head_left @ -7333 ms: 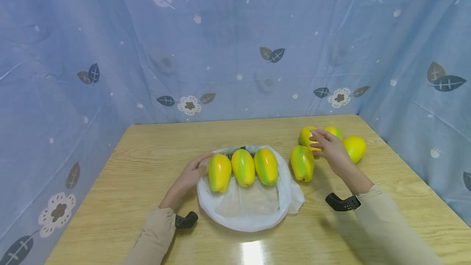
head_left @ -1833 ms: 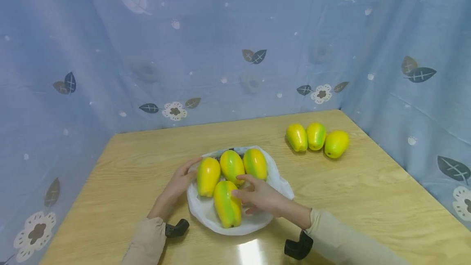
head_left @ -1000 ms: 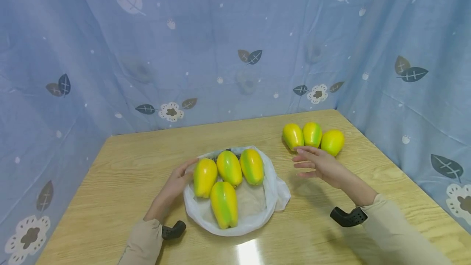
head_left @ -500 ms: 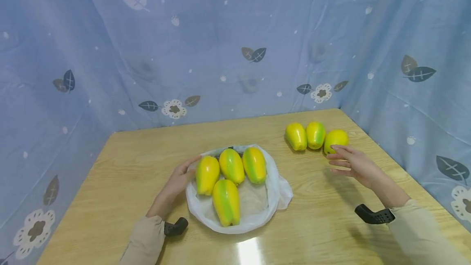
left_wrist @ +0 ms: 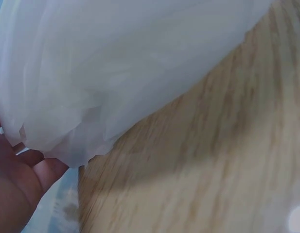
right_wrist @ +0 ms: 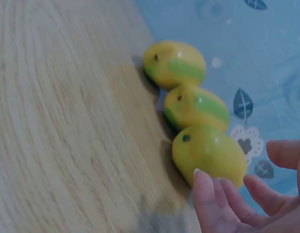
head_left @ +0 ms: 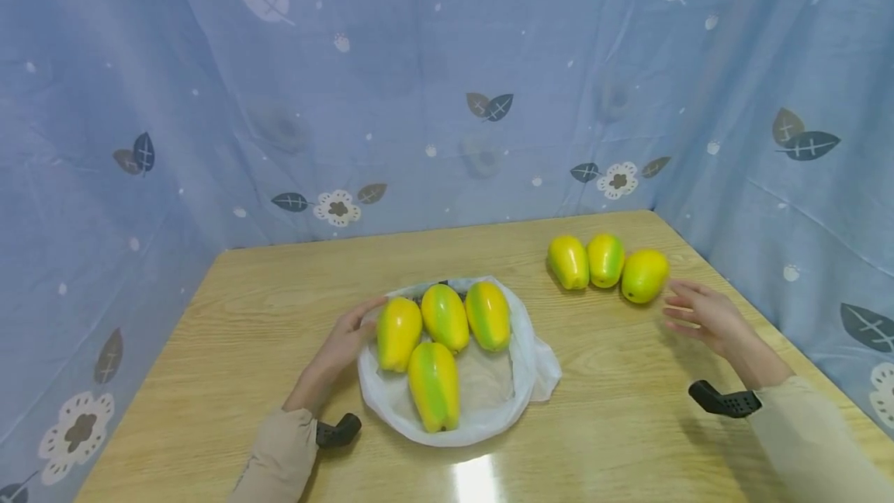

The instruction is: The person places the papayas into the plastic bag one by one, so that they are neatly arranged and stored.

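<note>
A white plastic bag lies spread round on the table with several yellow-green papayas in it; one papaya is in front of a row of three. My left hand holds the bag's left rim, and in the left wrist view the white film hides some of its fingertips. My right hand is held with parted fingers beside the rightmost papaya of another three. In the right wrist view those fingers overlap this papaya; contact cannot be told. Nothing is in that hand.
Two more papayas, the left one and the middle one, stand against the rightmost at the back right of the wooden table. Blue printed curtains enclose the table at the back and sides.
Since the oldest frame, one papaya has come from the right side into the bag's front. My right hand let it go, then moved right to the other three. The left hand stays at the rim.
</note>
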`<state>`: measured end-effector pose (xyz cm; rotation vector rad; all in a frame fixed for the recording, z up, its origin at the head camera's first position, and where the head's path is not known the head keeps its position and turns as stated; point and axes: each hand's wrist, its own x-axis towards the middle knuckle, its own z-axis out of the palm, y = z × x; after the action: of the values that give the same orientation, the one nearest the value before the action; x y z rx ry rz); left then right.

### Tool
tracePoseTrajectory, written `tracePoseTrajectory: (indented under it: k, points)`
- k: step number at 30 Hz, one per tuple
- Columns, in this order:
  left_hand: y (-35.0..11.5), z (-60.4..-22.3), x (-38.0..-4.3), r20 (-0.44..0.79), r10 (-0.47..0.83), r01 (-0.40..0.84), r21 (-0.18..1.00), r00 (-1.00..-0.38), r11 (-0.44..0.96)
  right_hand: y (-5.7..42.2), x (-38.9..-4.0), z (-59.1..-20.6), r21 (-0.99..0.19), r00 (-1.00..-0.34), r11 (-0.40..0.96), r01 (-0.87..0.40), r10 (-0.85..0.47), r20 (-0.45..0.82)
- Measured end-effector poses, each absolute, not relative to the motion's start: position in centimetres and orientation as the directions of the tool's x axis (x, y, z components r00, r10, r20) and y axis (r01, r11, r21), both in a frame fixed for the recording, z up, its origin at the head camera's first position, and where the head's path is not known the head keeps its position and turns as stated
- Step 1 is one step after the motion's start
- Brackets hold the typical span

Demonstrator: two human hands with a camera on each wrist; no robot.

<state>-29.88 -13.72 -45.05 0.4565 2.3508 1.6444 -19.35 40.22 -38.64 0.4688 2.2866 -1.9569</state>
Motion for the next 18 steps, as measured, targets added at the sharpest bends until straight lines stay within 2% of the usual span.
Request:
tracePoseTrajectory:
  k: [11,18]
  points:
    - [-13.4,-45.6,-29.3,-0.042,0.368,0.071,0.954,-0.929,0.290,41.0,-21.0,-40.0,-0.944,-0.925,0.068,0.321,0.238,-0.297]
    - [-13.4,-45.2,-29.2,-0.029,0.343,0.084,0.947,-0.939,0.309,40.5,-22.4,-40.3,-0.941,-0.919,0.072,0.330,0.253,-0.303]
